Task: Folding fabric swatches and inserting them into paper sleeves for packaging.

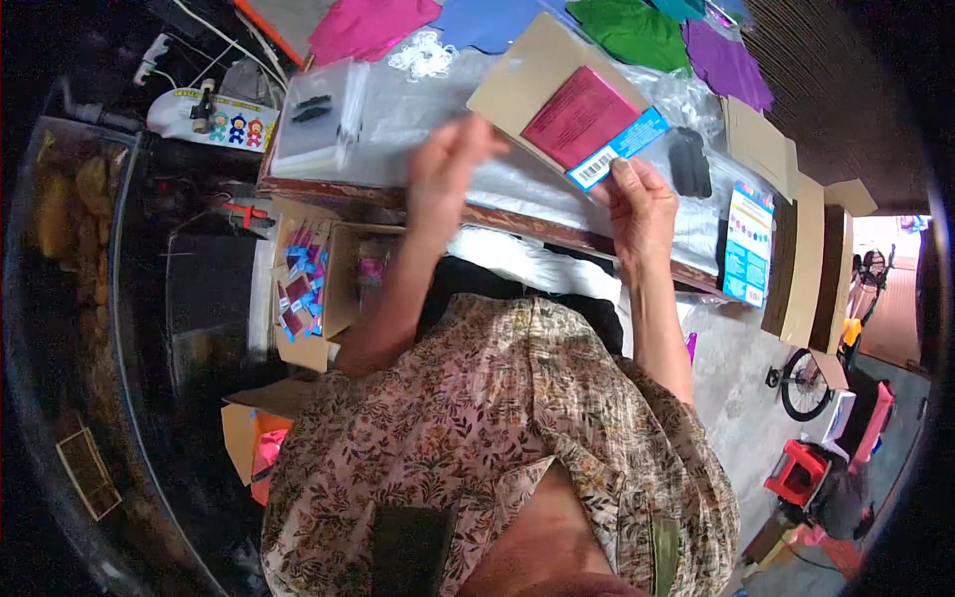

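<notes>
My right hand (645,204) pinches the lower corner of a flat packet of maroon fabric (585,117), thumb on its blue label strip with a barcode. Behind the packet shows a tan cardboard piece (507,85); whether I hold that too is hidden. To the left, over the table, is my left hand (443,169), smeared by motion, with its fingers near the cardboard's lower left edge. A black object (689,162) lies to the right of my right hand. Left of my left hand are clear plastic bags (318,124).
Along the table's far side lie folded fabrics in pink (368,25), blue, green (632,35) and purple (731,65), plus a heap of white loops (422,57). A blue printed card (748,244) stands at the right edge. Below left, an open carton (343,284) sits beside several packets (301,279).
</notes>
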A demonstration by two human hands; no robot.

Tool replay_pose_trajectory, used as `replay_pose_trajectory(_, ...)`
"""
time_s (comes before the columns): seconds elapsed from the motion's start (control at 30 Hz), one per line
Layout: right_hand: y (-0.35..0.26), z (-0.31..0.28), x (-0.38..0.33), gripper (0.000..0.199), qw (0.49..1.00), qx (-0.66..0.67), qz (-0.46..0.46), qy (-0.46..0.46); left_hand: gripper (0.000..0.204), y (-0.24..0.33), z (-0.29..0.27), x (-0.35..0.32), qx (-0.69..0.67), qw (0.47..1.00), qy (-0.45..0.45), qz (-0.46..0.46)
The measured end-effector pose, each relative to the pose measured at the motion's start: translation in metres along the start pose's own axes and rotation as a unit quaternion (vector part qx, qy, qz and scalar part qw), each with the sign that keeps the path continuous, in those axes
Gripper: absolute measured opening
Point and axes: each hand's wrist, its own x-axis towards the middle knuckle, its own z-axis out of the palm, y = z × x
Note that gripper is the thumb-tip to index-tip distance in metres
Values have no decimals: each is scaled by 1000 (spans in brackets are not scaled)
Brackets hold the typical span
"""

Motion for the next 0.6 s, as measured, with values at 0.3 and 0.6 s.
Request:
replay_pose_trajectory(0.3, -11, -18, -7, 15, 997, -70, 3, -23, 22, 22, 10, 32, -130, 991, 25, 33)
replay_pose_trajectory(0.6, -27, -30, -7, 14, 993, -109, -33, -6, 24, 6, 20, 21, -12, 999, 25, 17)
